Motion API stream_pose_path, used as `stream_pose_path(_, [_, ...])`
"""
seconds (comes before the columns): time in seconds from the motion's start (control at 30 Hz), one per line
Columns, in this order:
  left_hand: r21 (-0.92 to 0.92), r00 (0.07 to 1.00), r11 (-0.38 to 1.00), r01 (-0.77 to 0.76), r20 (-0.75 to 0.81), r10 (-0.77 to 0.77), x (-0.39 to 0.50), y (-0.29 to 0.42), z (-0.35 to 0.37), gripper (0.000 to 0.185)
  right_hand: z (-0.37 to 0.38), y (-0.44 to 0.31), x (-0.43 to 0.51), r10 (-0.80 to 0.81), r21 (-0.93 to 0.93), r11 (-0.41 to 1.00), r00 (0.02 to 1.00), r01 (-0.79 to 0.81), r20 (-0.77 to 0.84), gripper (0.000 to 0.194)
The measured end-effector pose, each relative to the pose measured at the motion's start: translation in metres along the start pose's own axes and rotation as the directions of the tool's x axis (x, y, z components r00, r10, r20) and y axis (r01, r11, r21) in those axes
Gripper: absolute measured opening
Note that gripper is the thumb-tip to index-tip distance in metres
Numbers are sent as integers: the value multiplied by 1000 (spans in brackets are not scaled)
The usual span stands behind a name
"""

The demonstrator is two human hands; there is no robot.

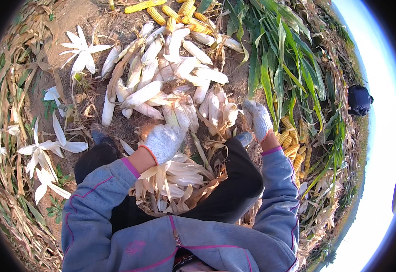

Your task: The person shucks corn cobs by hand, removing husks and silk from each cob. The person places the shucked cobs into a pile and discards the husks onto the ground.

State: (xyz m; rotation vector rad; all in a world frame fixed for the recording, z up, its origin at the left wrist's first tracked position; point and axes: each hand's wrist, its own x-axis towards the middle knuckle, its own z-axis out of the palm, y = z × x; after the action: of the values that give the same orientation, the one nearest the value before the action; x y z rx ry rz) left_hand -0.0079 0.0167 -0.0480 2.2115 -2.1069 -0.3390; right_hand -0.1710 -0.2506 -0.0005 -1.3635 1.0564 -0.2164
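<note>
My left hand [166,142], in a white knitted glove with an orange cuff edge, is curled against pale-husked corn ears [177,117] in front of me. Brownish corn silk [149,129] sticks out beside its knuckles. What lies under its fingers is hidden. My right hand [258,119], gloved alike, has its fingers bent beside dry husks at the right edge of the pile. I cannot tell whether it grips anything. The heap of unpeeled ears [157,71] spreads over the soil ahead. Loose pale husks [181,176] lie between my legs.
Peeled yellow cobs [184,17] lie beyond the heap, and more cobs [295,146] sit to the right. Green corn leaves [279,51] cover the upper right. Opened husks [80,51] stand at left. Dry stalks [7,136] line the left. A dark-clad person [358,100] is far right.
</note>
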Motion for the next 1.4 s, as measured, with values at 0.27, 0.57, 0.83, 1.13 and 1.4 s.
stream_pose_path(0.27, [-348, 878, 933, 96, -412, -244, 15, -5, -5, 70, 70, -88, -146, -81, 80, 994, 989, 72, 123, 28])
stream_pose_path(0.57, [-988, 648, 147, 55, -76, -757, 26, -46, -38, 53, 90, -90, -88, -353, 669, 739, 798, -83, 489, 62])
stream_pose_path(0.83, [-784, 710, -541, -304, 192, -678, 31, -57, -34, 35, 136, 20, -47, -316, 91, 946, 823, 311, 472, 57])
stream_pose_path(1.13, [-730, 725, -621, -285, 260, -638, 39, -40, -31, 38, 152, 30, -35, -361, -168, 905, 914, 391, 183, 28])
stream_pose_path(1.4, [-906, 554, -326, -269, 132, -822, 47, -33, -40, 44, 159, 22, -46, -499, -138, 834, 837, 535, 226, 40])
